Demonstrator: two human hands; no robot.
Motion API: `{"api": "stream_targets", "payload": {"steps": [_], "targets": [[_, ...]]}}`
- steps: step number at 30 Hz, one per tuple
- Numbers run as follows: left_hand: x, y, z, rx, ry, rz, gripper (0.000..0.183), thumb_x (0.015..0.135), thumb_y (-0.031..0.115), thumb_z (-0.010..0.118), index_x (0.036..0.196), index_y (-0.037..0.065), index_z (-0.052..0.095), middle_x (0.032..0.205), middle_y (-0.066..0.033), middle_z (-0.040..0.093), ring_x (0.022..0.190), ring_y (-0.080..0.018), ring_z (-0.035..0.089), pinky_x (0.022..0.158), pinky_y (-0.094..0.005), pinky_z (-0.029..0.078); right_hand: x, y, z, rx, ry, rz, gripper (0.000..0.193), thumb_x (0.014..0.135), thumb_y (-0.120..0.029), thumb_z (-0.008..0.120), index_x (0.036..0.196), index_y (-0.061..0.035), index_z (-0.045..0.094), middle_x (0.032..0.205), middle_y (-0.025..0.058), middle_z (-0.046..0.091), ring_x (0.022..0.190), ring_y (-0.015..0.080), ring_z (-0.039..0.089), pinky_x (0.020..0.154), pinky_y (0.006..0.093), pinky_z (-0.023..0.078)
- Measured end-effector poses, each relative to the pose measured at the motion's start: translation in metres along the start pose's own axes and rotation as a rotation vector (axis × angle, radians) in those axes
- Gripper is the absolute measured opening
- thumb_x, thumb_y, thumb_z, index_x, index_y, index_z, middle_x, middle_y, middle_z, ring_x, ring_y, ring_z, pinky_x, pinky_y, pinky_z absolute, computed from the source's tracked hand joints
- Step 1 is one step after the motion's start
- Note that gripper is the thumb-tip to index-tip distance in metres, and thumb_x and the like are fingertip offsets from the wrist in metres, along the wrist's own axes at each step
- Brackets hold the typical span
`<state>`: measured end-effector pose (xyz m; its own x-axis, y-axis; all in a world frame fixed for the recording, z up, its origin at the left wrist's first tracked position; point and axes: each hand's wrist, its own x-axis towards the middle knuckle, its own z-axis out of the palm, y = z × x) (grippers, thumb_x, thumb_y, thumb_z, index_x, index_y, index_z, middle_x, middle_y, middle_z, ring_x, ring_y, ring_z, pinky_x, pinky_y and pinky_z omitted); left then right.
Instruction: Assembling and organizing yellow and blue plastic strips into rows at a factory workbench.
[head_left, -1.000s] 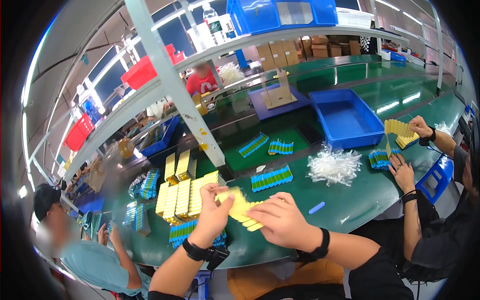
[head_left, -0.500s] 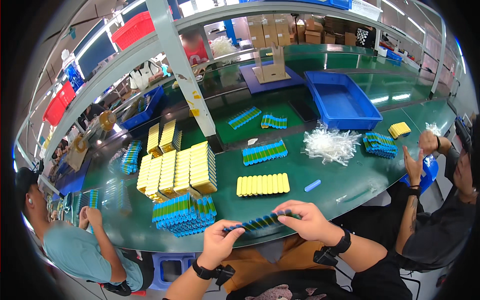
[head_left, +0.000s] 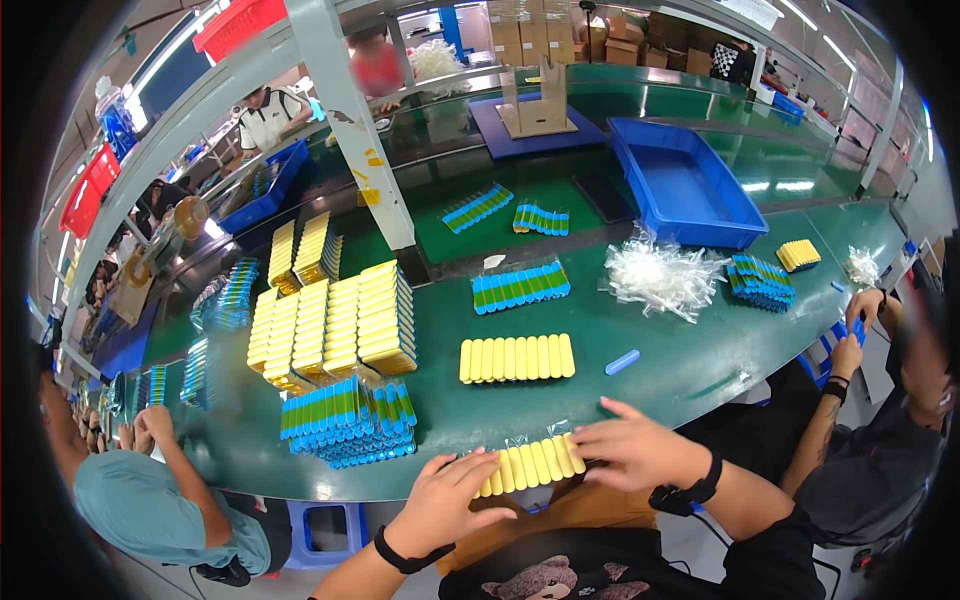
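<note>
A row of yellow, round-ended flat sticks [head_left: 541, 463] in clear wrapping lies with its yellow side up at the table's near edge, between my hands. My left hand [head_left: 450, 503] has its fingers stretched over the left end, its thumb apart on the near side. At the right end, my right hand [head_left: 632, 448] touches the row with its fingers spread. Just beyond lies another yellow row [head_left: 517, 359]. To the left stand a stack of blue-and-green packs [head_left: 345, 422] and taller stacks of yellow packs [head_left: 335, 325].
A single blue stick [head_left: 622, 362] lies right of the yellow row. Behind it are a heap of clear plastic wrappers [head_left: 660, 280] and a blue tray [head_left: 690, 185]. A blue-green pack [head_left: 521, 287] lies mid-table. A white post [head_left: 350, 130] rises behind the stacks. People sit on both sides.
The row between my hands was raised with its blue-green side showing; now it is lower and yellow side up. My fingers have loosened from pinching its ends and spread out.
</note>
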<state>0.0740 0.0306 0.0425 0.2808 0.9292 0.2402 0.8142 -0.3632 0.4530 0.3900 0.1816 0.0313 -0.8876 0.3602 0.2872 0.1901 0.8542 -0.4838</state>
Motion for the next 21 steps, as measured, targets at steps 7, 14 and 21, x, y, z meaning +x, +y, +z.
{"api": "stream_targets", "payload": {"steps": [7,14,21], "targets": [[0.085,0.067,0.063,0.085,-0.034,-0.025,0.075,0.085,0.06,0.086,0.126,-0.001,0.07,0.124,-0.0187,0.07,0.11,-0.0379,0.068,0.099,-0.0488,0.055,0.029,0.068,-0.014,-0.196,0.341,0.403,0.026,0.092,-0.005,0.075,0.117,-0.0058,0.077,0.109,0.0126,0.072,0.107,0.0372,0.067,0.095,0.0459,0.053],[0.016,0.018,0.009,0.122,0.045,-0.188,0.076,0.079,0.061,0.09,0.123,0.001,0.074,0.125,-0.0196,0.072,0.114,-0.0394,0.071,0.099,-0.0479,0.058,0.017,0.061,-0.032,0.034,0.181,0.374,0.019,0.095,-0.003,0.074,0.113,-0.0054,0.077,0.103,0.0147,0.071,0.097,0.0364,0.069,0.085,0.0462,0.056],[-0.057,-0.027,-0.006,-0.153,0.267,-0.45,0.032,0.081,0.024,0.094,0.1,0.003,0.08,0.094,-0.013,0.075,0.078,-0.0278,0.072,0.069,-0.036,0.058,0.043,0.003,-0.018,0.136,-0.122,0.34,0.023,0.105,-0.012,0.065,0.127,-0.0067,0.065,0.1,0.0243,0.074,0.09,0.0446,0.072,0.078,0.054,0.057]]}}
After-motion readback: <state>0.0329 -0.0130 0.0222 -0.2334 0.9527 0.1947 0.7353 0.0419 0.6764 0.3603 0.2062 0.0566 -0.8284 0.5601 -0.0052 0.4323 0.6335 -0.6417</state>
